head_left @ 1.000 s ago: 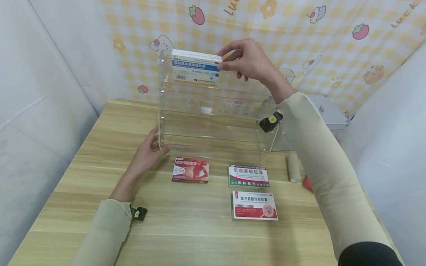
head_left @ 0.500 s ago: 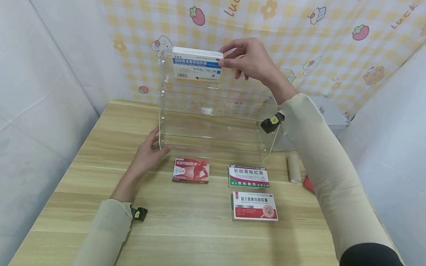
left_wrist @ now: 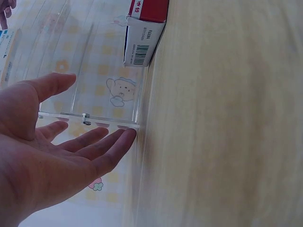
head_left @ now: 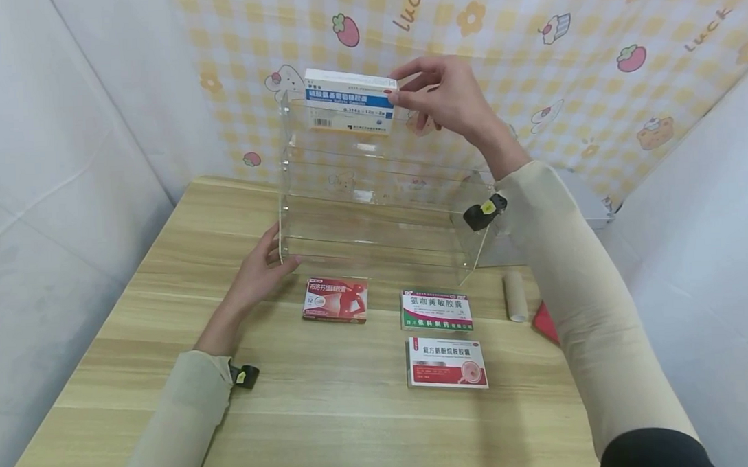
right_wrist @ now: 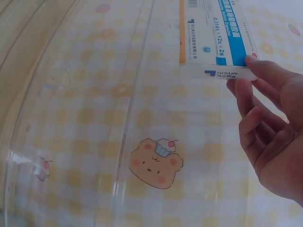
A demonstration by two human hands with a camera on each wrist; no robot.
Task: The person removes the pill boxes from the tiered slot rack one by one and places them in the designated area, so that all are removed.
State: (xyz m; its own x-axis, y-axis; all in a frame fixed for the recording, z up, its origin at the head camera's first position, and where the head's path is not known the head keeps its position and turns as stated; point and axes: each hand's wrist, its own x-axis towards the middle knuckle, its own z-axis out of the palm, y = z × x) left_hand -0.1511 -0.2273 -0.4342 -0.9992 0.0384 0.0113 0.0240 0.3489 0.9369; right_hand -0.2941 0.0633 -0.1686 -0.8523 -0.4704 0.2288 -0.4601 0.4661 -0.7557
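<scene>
High over the top tier of a clear acrylic stepped rack (head_left: pixel 374 244), my right hand (head_left: pixel 452 100) pinches the right end of a white and blue medicine box (head_left: pixel 349 104) between thumb and fingers. The right wrist view shows the thumb on the box's (right_wrist: pixel 222 33) printed face, other fingers loosely bent below. My left hand (head_left: pixel 260 268) rests at the rack's lower left side. In the left wrist view its nearly straight fingertips touch the outside of the side panel (left_wrist: pixel 102 120), the thumb lying apart from them. A red medicine box (head_left: pixel 335 300) lies in front of the rack.
A green and white medicine box (head_left: pixel 436 309) and a red and white one (head_left: pixel 448 363) lie front right on the wooden table (head_left: pixel 331 420). A cardboard tube (head_left: pixel 515 296), a red object (head_left: pixel 546 324) and a grey box (head_left: pixel 570 196) are at the right. A checkered curtain (head_left: pixel 466 24) hangs behind.
My right hand has lifted the white and blue box upward and slightly right, off the rack's top tier. The left hand keeps its place at the rack's side.
</scene>
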